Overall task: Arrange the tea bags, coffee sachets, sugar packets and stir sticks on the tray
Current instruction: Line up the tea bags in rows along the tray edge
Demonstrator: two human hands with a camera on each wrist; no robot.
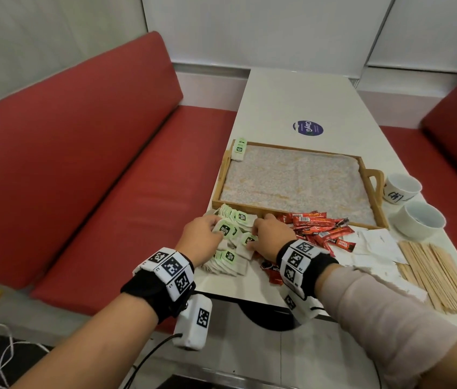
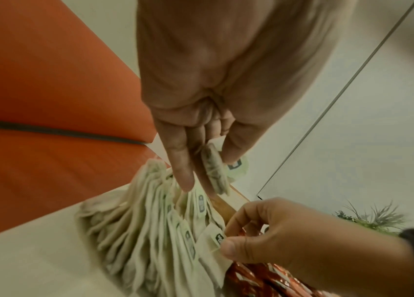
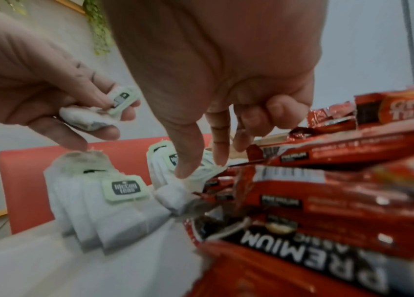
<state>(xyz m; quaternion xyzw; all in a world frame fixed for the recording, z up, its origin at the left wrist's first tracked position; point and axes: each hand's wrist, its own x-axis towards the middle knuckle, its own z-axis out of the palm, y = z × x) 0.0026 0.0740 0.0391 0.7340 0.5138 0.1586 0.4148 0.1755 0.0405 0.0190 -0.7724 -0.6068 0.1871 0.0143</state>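
A wooden tray (image 1: 373, 175) with a speckled liner lies on the white table, with a few tea bags (image 1: 239, 149) stacked in its far left corner. In front of the tray sits a pile of tea bags (image 1: 228, 261) with green tags. My left hand (image 1: 216, 228) hovers over the pile and holds one tea bag (image 2: 214, 170) between thumb and fingers. My right hand (image 1: 255, 234) pinches another tea bag (image 3: 175, 198) at the pile's right edge. To the right lie red coffee sachets (image 1: 324, 228), then white sugar packets (image 1: 376, 245), then wooden stir sticks (image 1: 440, 279).
Two white cups (image 1: 402, 188) (image 1: 420, 219) stand just right of the tray's handle. Red bench seats (image 1: 95, 178) flank the table on both sides. A round blue sticker (image 1: 307, 128) marks the bare tabletop beyond the tray.
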